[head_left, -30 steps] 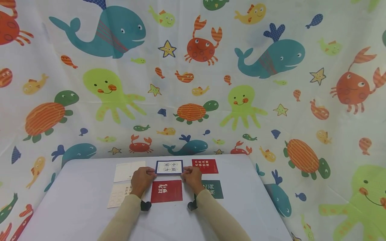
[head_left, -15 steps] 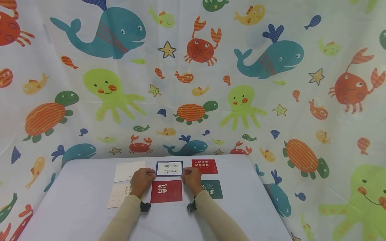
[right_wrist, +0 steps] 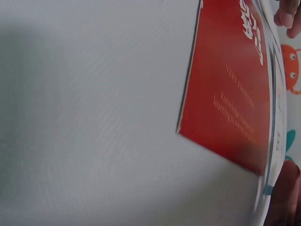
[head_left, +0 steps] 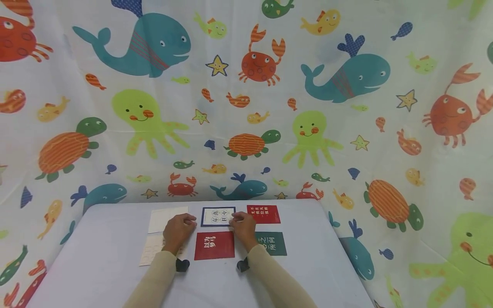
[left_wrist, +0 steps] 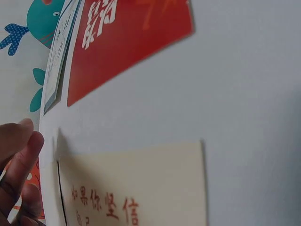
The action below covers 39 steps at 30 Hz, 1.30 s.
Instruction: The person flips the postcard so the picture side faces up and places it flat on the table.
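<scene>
A white card with a blue border point(head_left: 215, 217) lies flat on the table, in the back row's middle. My left hand point(head_left: 179, 231) is apart from its left edge, fingers loosely curled, nothing held. At the card's right edge is my right hand point(head_left: 244, 229), its fingertips overlapping that edge, without a visible grip. In the right wrist view the right hand point(right_wrist: 283, 195) shows only partly beside the card's end. A red card point(head_left: 214, 246) with white characters lies in front, between both wrists. Thumb and fingers of the left hand point(left_wrist: 19, 165) hover near a cream card point(left_wrist: 141, 174) in the left wrist view.
Two cream cards, one at the back point(head_left: 163, 219) and one in front point(head_left: 150, 250), lie at left, partly behind the left hand. At right lie a red card point(head_left: 267, 214) and a green card point(head_left: 276, 244). A sea-animal curtain point(head_left: 246, 111) hangs behind the white table point(head_left: 104, 256).
My left hand has let go of the blue-bordered card and drawn back left. The right fingers have shifted slightly inward over its right edge. The card stays in place.
</scene>
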### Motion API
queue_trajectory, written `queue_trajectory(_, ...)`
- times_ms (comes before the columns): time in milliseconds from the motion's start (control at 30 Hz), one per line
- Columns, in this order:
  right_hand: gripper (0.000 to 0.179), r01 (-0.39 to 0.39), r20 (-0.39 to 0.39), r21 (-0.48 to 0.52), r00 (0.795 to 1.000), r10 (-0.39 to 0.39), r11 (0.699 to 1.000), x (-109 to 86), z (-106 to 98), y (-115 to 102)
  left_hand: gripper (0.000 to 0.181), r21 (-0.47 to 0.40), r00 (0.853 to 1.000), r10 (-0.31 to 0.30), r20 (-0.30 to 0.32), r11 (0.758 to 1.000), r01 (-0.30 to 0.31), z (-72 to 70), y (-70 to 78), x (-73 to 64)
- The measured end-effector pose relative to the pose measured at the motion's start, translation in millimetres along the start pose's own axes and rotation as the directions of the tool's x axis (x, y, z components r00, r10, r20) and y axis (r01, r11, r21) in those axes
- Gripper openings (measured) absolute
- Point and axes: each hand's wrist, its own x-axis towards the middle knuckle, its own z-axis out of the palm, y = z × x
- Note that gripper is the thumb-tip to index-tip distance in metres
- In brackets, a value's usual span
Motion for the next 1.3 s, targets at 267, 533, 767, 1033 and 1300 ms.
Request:
queue_trajectory(267, 0.027, 0.011, 0.019, 0.011, 1.0, -0.011, 1.0, -4.5, 7, -7, 0.021, 0.019, 1.0, 0.024, -0.021, 1.0, -0.023, -15.0, -2.3, 0.8)
queue_trajectory(533, 0.028, -0.01, 0.031, -0.002, 0.999, 0.01, 1.0, -3.9, 16, -17, 0.022, 0.043, 0.999, 0.039, -0.02, 0.998, -0.039, -30.3, -9.0, 4.2)
queue_trajectory(767, 0.027, -0.01, 0.06, 0.0, 0.998, 0.01, 1.0, -5.1, 24, -17, 0.025, 0.068, 0.999, 0.035, -0.001, 0.997, -0.035, -43.8, -19.3, 10.3)
queue_trajectory(1033, 0.027, 0.02, 0.076, 0.015, 0.997, -0.021, 1.0, -7.8, 34, -20, 0.025, 0.066, 1.0, 0.004, 0.01, 0.998, -0.005, -50.4, -31.1, 11.1)
queue_trajectory(1300, 0.032, 0.02, 0.117, 0.054, 0.993, -0.026, 0.998, -8.5, 44, -24, 0.025, 0.066, 1.0, -0.01, -0.004, 0.998, 0.01, -58.3, -39.8, 6.6)
